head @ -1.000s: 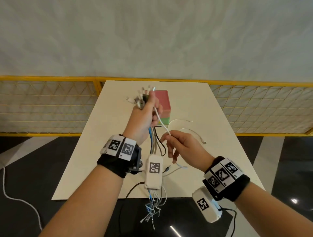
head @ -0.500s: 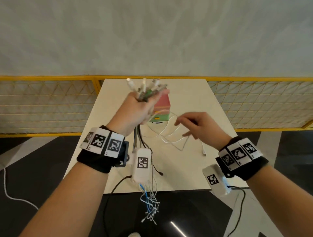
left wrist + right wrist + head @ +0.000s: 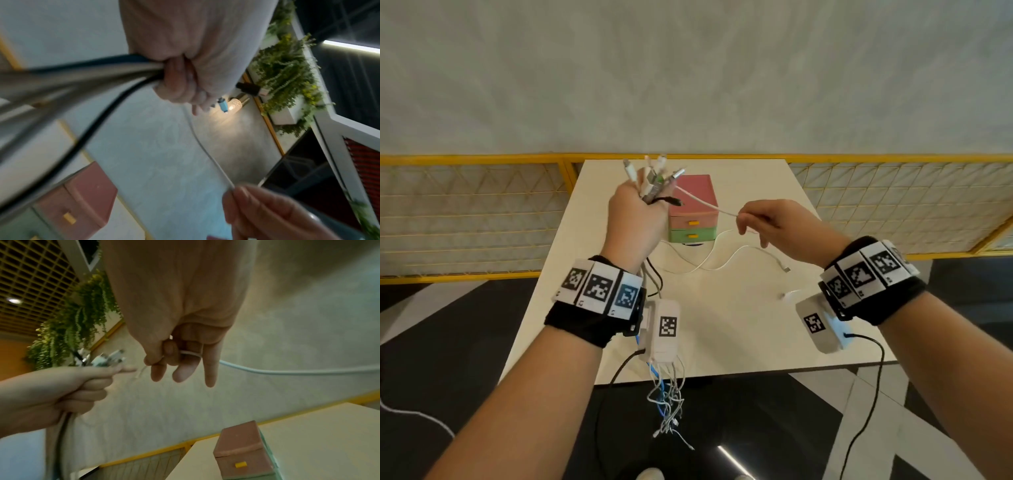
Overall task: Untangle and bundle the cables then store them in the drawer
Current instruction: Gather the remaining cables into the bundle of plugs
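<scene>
L hand (image 3: 635, 219) fisted round cable bundle (image 3: 654, 178), plugs fanning out the top, loose ends dangling past table (image 3: 739, 325) edge. R hand (image 3: 774, 222) pinching white cable (image 3: 702, 202) btwn thumb and forefinger, other fingers loosely extended (cable taut across to L fist). Rest of white cable looping on table near drawer unit (image 3: 693, 209), pink over green, both drawers closed.

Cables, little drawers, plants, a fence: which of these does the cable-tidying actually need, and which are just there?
Needed:
- cable bundle, gripped in the left hand
- white cable, pinched by the right hand, its loose end trailing on the table
- drawer unit, both drawers closed

Just there:
- yellow fence
- hanging plants
- wall lamp
</scene>
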The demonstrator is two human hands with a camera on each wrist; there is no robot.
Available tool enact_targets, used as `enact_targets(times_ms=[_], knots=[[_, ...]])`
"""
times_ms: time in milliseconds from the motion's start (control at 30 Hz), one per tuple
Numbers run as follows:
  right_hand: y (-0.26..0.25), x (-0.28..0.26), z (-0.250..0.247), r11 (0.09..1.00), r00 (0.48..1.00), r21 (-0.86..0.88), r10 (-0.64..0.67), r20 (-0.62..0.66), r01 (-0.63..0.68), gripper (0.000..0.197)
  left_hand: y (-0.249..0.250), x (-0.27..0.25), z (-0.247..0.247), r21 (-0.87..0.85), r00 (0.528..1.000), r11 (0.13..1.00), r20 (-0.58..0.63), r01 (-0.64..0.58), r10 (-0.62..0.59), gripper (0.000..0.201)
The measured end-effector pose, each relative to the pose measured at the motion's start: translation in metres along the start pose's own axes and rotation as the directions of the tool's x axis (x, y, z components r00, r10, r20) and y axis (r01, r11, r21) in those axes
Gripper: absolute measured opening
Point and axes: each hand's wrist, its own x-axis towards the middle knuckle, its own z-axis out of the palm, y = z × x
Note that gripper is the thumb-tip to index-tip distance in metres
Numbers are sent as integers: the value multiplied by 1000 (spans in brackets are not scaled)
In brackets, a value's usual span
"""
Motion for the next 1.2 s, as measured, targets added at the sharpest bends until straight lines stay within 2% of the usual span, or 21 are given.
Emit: enact_targets(times_ms=[67, 100, 133, 167, 233, 300, 367, 433, 500, 567, 633, 667, 733, 833, 900, 1067, 1133, 1200], knots=[[-14, 0, 2, 997, 998, -47, -63, 10, 64, 25, 3, -6, 10, 107, 984, 993, 176, -42, 22, 12], [-21, 1, 0, 993, 995, -64, -97, -5, 97, 24, 5, -8, 15, 186, 958, 979, 285, -79, 23, 15], [-27, 0, -3, 990, 992, -74, -121, -25, 119, 22, 7, -10, 18, 241, 934, 965, 357, -106, 13, 17], [-31, 0, -7, 989, 991, -77, -130, -42, 127, 22, 9, -12, 18, 252, 926, 960, 378, -117, 14, 16], [-30, -4, -16, 994, 993, -52, -101, -61, 98, 25, 15, -12, 14, 196, 956, 976, 291, -99, 38, 10], [-23, -13, -25, 998, 996, -35, -46, -77, 43, 26, 17, -11, 4, 112, 992, 992, 118, -65, 52, 17], [-16, -23, -29, 999, 996, -37, -6, -84, 3, 26, 16, -6, -6, 20, 998, 999, -48, -47, 48, 26], [-14, -31, -29, 999, 997, -35, 4, -82, -7, 26, 16, -6, -10, -26, 993, 999, -110, -33, 30, 26], [-21, -36, -28, 999, 998, -29, -21, -66, 19, 24, 22, -13, -6, -23, 997, 998, -49, -54, 53, 23], [-34, -38, -28, 997, 995, -22, -80, -54, 79, 24, 30, -25, 4, 61, 982, 989, 142, -133, 123, 19], [-45, -38, -30, 993, 990, -21, -118, -73, 117, 24, 36, -36, 13, 93, 940, 977, 305, -190, 154, 16], [-47, -38, -32, 993, 990, -18, -117, -84, 116, 24, 39, -40, 14, 71, 933, 977, 317, -201, 169, 17], [-45, -42, -34, 997, 995, -9, -75, -68, 74, 25, 44, -43, 11, 7, 956, 983, 233, -185, 178, 18], [-36, -57, -24, 999, 1000, 33, 24, 15, -25, 25, 50, -40, -4, -99, 987, 982, -13, -162, 162, 23], [-32, -68, -13, 993, 993, 97, 62, 102, -72, 26, 51, -37, -12, -141, 984, 976, -86, -166, 155, 25], [-43, -78, 19, 939, 933, 281, 90, 349, -196, 26, 50, -41, -7, -124, 987, 982, 53, -141, 149, 8], [-45, -82, 34, 914, 873, 294, 115, 473, -280, 28, 46, -44, -5, -118, 983, 983, 102, -141, 154, 9], [-45, -85, 44, 938, 797, 189, 127, 591, -290, 30, 40, -46, -5, -89, 982, 990, 141, -111, 123, 7]])
